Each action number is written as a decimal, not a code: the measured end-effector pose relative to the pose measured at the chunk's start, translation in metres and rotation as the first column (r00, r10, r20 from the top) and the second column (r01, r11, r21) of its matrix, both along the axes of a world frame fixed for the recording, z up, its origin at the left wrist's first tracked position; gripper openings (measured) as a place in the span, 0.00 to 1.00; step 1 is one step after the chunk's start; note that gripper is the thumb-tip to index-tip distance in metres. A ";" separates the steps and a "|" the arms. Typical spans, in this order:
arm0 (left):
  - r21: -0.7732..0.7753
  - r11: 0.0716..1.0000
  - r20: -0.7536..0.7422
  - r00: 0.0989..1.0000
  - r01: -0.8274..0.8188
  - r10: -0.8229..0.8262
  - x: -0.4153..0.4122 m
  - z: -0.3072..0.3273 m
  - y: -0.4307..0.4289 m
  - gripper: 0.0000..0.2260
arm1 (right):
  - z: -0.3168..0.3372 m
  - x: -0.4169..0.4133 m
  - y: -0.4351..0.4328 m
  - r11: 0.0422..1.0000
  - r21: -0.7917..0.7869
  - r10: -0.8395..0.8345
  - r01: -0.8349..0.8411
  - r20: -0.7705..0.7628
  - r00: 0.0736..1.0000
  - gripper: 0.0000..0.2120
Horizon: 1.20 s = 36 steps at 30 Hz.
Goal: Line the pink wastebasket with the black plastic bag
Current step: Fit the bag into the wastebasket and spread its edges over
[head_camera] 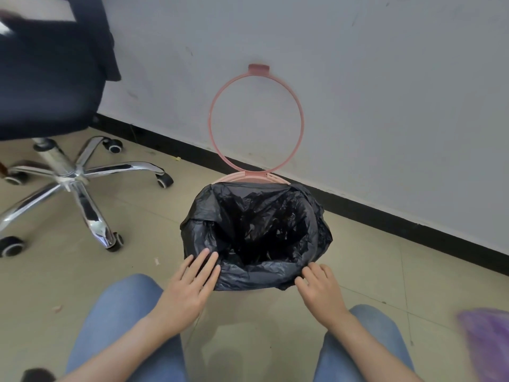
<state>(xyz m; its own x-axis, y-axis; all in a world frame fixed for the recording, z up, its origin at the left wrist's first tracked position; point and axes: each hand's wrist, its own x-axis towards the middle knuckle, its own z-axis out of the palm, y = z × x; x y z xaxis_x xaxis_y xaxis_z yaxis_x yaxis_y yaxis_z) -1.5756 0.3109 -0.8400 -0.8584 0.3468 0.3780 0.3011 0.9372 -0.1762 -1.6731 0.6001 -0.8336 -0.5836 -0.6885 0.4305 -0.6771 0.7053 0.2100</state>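
Note:
The black plastic bag (256, 235) sits inside the pink wastebasket (248, 178) and is folded out over its rim, hiding most of the bin; only a strip of pink rim shows at the back. A pink ring lid (217, 95) is flipped up against the wall behind it. My left hand (190, 285) lies flat with fingers spread on the bag's near left edge. Fingers curled, my right hand (319, 288) touches the bag's near right edge; whether it pinches the plastic I cannot tell.
A dark office chair (49, 73) with a chrome star base (74, 175) and castors stands at the left. The grey wall with a black skirting (385, 221) runs behind the bin. Something purple (487, 340) lies at the right edge. My knees flank the bin on the tiled floor.

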 end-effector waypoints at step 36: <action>0.571 0.157 0.816 0.578 -0.806 0.001 -0.054 0.062 0.010 0.39 | 0.056 -0.022 0.013 0.752 0.047 -0.381 0.657 0.845 0.375 0.35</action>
